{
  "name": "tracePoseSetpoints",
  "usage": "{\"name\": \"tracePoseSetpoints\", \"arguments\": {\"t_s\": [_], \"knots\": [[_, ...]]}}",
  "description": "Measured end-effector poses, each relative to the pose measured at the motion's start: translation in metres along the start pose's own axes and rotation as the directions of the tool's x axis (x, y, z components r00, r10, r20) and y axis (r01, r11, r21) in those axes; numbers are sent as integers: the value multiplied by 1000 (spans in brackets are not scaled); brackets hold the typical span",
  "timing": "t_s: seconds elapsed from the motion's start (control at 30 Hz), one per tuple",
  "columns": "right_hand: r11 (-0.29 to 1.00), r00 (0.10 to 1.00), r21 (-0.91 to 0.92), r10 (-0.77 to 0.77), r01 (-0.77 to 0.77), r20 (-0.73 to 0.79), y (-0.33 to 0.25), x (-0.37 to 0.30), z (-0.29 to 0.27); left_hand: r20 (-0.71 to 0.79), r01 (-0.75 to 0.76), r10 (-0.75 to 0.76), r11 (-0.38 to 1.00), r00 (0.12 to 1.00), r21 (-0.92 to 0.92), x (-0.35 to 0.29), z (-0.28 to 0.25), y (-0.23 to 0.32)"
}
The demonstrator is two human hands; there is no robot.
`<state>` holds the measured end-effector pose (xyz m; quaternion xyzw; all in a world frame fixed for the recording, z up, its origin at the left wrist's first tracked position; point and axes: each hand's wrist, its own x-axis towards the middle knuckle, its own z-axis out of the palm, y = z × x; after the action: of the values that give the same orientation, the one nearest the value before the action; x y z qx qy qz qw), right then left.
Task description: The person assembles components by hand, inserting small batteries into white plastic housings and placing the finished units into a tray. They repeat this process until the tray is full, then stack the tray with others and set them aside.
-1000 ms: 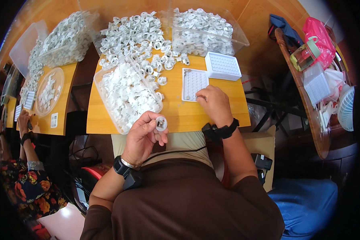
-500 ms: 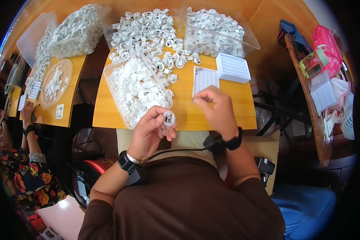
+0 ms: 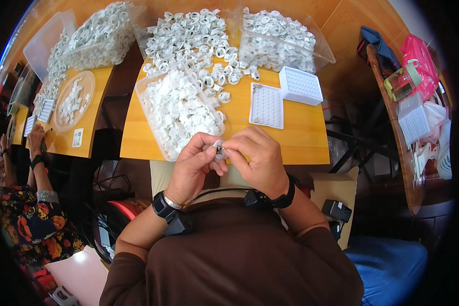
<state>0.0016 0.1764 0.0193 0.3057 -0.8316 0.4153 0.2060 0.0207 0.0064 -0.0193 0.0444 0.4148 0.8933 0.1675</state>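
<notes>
Right hand (image 3: 262,160) has moved from dimpled tray (image 3: 266,104) to round white part (image 3: 219,148); left hand (image 3: 191,166) grip is closed on that part, bodyward and left of tray; right grip's at it, closure and contents can't tell; looks like two-handed work now.

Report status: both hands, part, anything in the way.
Left hand: holding small round part. Right hand: up against that part, grip unclear. Filled plastic bin just beyond left hand.

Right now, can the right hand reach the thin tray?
Likely yes: the tray lies ahead of the right hand with nothing blocking the way, though that hand is busy at the small part.
</notes>
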Motion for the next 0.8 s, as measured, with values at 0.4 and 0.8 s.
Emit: {"name": "tracePoseSetpoints", "arguments": {"t_s": [0.4, 0.8], "knots": [[995, 990, -96, -8, -6, -142, 1, -12, 13, 23, -37, 37, 999, 999, 19, -1, 7, -3], [936, 971, 263, 237, -232, 15, 14, -13, 10, 8, -8, 7, 993, 1000, 115, 1, 2, -3]]}}
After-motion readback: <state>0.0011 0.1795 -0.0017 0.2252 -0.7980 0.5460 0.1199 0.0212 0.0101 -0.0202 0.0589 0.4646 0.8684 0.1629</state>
